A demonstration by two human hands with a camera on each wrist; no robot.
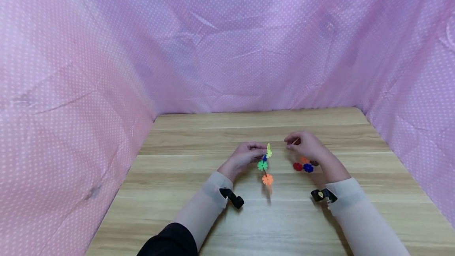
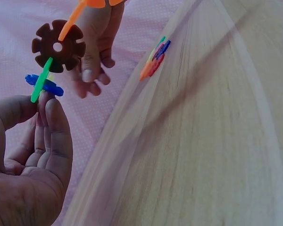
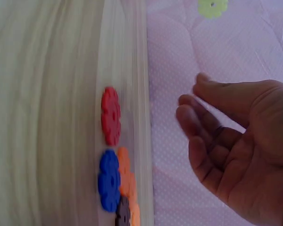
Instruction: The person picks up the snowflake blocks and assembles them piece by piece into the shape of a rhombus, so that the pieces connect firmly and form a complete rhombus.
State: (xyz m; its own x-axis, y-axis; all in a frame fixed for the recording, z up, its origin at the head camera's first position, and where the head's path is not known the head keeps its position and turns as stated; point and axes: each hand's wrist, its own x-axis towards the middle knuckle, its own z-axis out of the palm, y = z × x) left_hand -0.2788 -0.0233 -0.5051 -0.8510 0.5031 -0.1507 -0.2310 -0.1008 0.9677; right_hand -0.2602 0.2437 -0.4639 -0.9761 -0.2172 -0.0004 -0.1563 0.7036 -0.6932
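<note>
My left hand pinches a chain of notched plastic flower discs at a blue disc, between thumb and fingertips. Slotted into the chain are a green disc, a brown disc and an orange disc, with more orange at its near end. Yellow discs top its far end. To the right, my right hand hovers over the table with loosely bent fingers and a gap between thumb and fingertips. Nothing shows between them in the right wrist view.
Below the right hand, loose discs lie grouped on the wooden table: a red disc, a blue disc, orange discs and a brown disc. A pink dotted cloth encloses the table's back and sides.
</note>
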